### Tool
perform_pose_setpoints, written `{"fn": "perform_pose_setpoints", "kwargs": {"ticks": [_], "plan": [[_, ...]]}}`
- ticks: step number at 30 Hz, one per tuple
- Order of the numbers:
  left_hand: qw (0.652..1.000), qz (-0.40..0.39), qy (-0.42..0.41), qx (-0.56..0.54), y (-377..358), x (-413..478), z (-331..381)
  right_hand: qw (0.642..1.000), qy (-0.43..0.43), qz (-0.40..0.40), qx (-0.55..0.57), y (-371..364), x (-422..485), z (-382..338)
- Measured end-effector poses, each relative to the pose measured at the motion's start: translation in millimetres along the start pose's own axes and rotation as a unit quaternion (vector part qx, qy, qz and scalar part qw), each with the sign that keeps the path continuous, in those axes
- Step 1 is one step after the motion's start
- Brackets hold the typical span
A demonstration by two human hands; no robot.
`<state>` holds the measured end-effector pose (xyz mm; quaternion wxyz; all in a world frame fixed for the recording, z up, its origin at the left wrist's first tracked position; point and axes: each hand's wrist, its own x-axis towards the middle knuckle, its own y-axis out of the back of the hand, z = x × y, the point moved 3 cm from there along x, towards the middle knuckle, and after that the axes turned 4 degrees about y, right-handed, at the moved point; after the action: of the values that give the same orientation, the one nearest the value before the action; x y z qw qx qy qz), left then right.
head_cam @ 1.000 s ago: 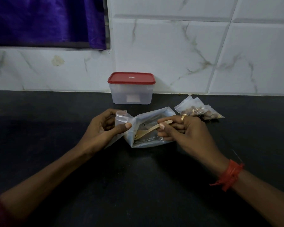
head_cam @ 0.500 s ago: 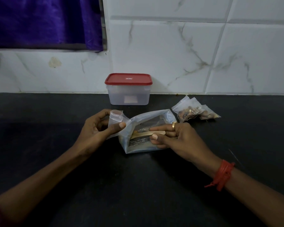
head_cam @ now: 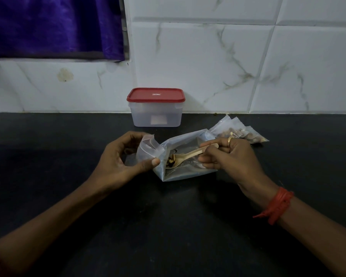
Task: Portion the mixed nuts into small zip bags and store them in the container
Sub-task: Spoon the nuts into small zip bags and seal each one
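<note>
On the black desk (head_cam: 168, 226), the left hand (head_cam: 124, 158) pinches a small clear zip bag (head_cam: 148, 148) just left of the large translucent nut pouch (head_cam: 188, 172). The bag looks limp and slippery, so it is probably best held at its rim. The right hand (head_cam: 236, 156) has its fingers curled round a pale wooden spoon (head_cam: 192, 153), which carries nuts inside the pouch. Behind the pouch stands a red-lidded clear plastic container (head_cam: 156, 112); its contents are unclear.

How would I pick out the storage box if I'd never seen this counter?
Follow the dark counter back to the white tiled wall. There, in the middle, stands a cloudy plastic box. Its red lid sets it apart from the soft clear bags nearby.
</note>
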<state>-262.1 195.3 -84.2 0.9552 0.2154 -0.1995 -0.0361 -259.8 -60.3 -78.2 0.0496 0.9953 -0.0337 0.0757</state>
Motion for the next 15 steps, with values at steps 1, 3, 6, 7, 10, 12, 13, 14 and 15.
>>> {"fn": "perform_pose_setpoints", "kwargs": {"ticks": [1,3,6,7,10,12,13,14,15], "plan": [[1.000,-0.004,-0.010,0.010,0,0,1,1.000,0.003,0.014,-0.001,2,1,-1],[0.999,-0.011,-0.023,0.027,-1,-1,1,0.999,0.003,0.033,-0.006,6,4,-1],[0.998,-0.016,-0.041,0.051,-2,-1,2,0.999,0.003,0.042,-0.017,10,7,0],[0.997,-0.015,-0.049,0.056,-2,-2,2,0.999,0.006,0.045,-0.018,11,8,-1],[0.996,-0.014,-0.059,0.059,-2,-2,2,0.998,0.019,0.058,-0.025,16,10,-2],[0.996,-0.017,-0.058,0.061,-2,-1,1,0.997,0.031,0.072,-0.024,19,11,-4],[0.996,-0.019,-0.059,0.063,-3,-1,0,0.996,0.039,0.080,-0.022,21,11,-6],[0.996,-0.022,-0.060,0.066,-3,-1,0,0.995,0.047,0.086,-0.020,22,12,-8],[0.996,-0.024,-0.060,0.067,-3,-1,-1,0.994,0.055,0.091,-0.019,22,11,-9]]}}
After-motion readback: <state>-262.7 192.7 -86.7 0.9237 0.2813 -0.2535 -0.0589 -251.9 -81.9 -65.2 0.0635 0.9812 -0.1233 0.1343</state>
